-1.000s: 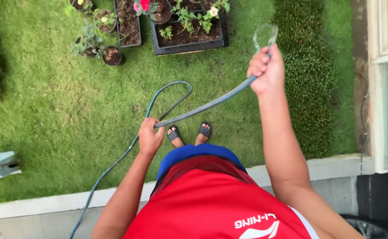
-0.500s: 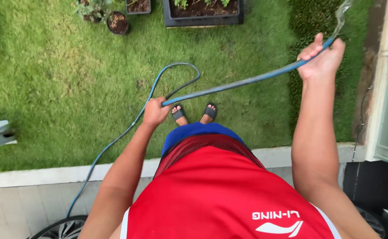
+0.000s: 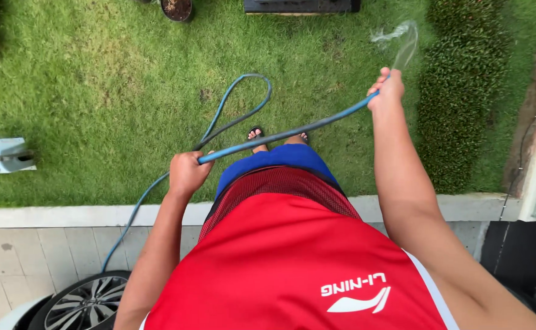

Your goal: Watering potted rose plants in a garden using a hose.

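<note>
Though spraying, hose in both fists.

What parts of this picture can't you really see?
- Hose tip: head view, hidden inside the right hand.
- Feet: mostly covered by the blue shorts.
- Black planter tray and pot: cut off by the top edge.
- Car wheel: cut off by the bottom edge.
- Hose's far end: hidden behind the left arm.

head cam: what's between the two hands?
A taut stretch of blue hose runs from left hand to right hand, crossing above blue shorts and sandalled feet.
</note>
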